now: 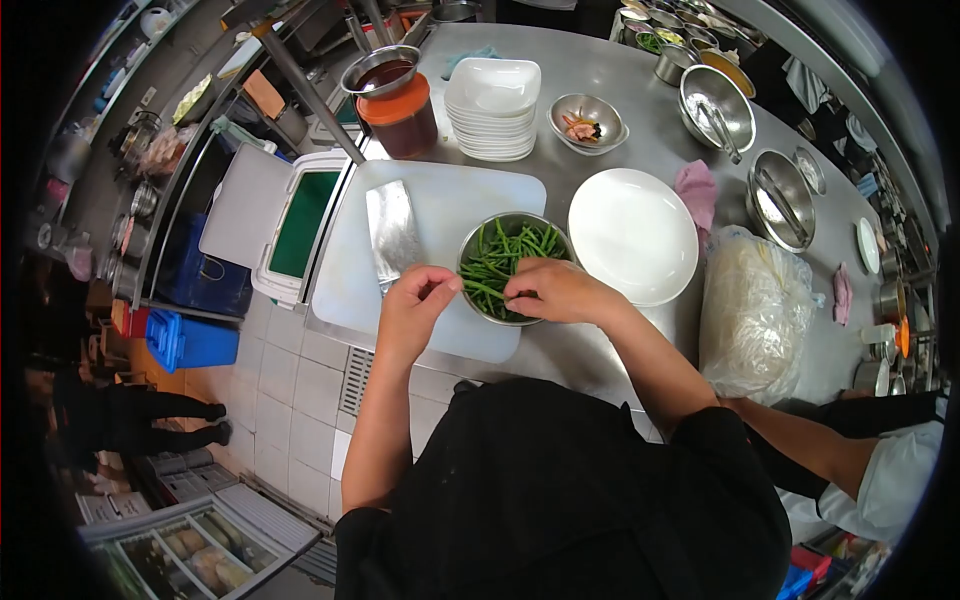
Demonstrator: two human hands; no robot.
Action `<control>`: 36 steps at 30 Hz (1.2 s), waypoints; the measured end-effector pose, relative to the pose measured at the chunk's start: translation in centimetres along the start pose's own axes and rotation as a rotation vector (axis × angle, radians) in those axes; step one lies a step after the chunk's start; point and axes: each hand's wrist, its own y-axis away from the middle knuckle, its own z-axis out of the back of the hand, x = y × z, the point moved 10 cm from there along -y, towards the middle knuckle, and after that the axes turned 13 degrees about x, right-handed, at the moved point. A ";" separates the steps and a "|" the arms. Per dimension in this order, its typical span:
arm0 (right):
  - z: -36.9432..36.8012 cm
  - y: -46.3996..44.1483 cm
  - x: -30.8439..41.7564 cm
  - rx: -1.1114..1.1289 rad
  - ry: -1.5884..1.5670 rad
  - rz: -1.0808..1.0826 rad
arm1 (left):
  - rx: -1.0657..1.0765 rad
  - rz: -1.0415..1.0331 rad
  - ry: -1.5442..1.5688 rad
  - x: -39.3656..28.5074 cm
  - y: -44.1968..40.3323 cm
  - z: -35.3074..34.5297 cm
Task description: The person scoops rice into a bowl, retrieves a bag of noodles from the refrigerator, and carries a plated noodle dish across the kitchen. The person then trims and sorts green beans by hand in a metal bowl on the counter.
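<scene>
A metal bowl full of green beans sits on the white cutting board. At its left rim, my left hand is closed, thumb and forefinger pinched at the end of a bean. My right hand reaches over the bowl from the right, its fingers closed on a green bean among the others; its fingertips are partly hidden. Behind my left hand lies a cleaver, blade flat on the board, its handle mostly covered by the hand. A white plate stands right of the bowl.
Stacked white dishes and an orange-lidded container stand behind the board. A clear plastic bag lies at the right, near another person's forearm. Metal bowls hold tongs farther back. An open-lidded bin is at the left.
</scene>
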 end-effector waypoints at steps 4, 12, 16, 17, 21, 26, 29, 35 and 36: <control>-0.7 0.3 -0.3 0.091 -0.288 0.073 | -0.033 0.074 0.063 1.0 0.4 0.8; -1.0 0.8 -1.1 0.219 -0.654 0.080 | -0.046 0.138 0.129 1.5 0.6 1.1; -0.8 1.0 -1.3 0.216 -0.724 0.075 | -0.044 0.134 0.153 1.6 0.6 1.1; -0.8 1.1 -1.3 0.217 -0.727 0.082 | -0.043 0.135 0.152 1.6 0.6 1.0; -0.4 1.4 -1.3 0.198 -0.701 0.075 | -0.032 0.134 0.143 1.8 0.6 0.8; 0.1 2.1 -1.6 0.158 -0.653 0.020 | -0.006 0.126 0.141 2.2 0.4 0.5; -0.1 2.3 -2.2 0.151 -0.680 0.015 | 0.012 0.117 0.135 2.2 0.3 0.3; -0.1 2.4 -2.6 0.129 -0.694 0.015 | 0.017 0.108 0.155 1.9 0.1 0.1; -0.1 2.4 -2.5 0.129 -0.694 0.015 | 0.032 0.098 0.192 1.5 0.0 -0.4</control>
